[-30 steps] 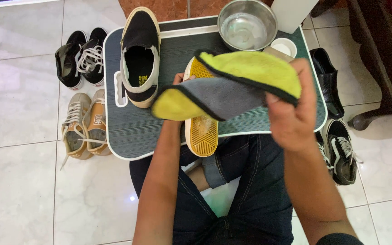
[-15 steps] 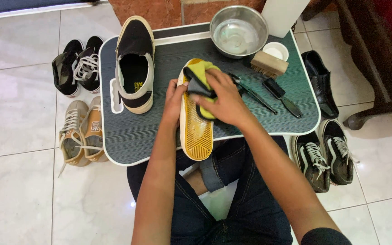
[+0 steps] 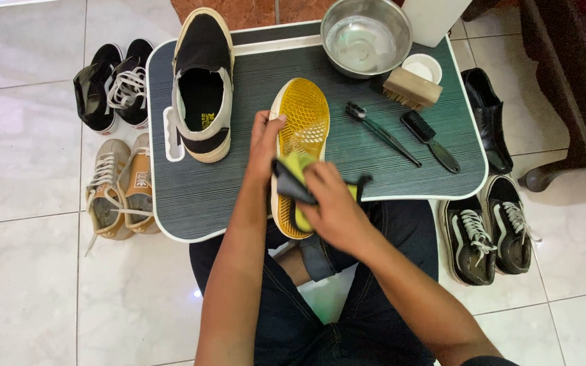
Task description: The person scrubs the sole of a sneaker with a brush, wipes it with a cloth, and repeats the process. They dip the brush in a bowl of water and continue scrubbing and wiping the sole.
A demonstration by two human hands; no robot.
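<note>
while the upturned yellow-soled shoe [image 3: 300, 146] is steadied on the lap tray [image 3: 191, 196] by the curled left hand [image 3: 266, 139], a yellow-grey cloth [image 3: 296, 183] is gripped in the closed right hand [image 3: 334, 207] and pressed near the heel, wiping judged midway, the mate shoe [image 3: 203, 81] seemingly untouched.

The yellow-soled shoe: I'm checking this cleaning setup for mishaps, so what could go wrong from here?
1. The yellow-soled shoe lies sole-up with its near end past the lap tray's edge; pressure from the right hand with the cloth could tip it off, though the left hand steadies it.
2. The steel bowl sits close by at the tray's far edge; a jolt might spill it.
</note>
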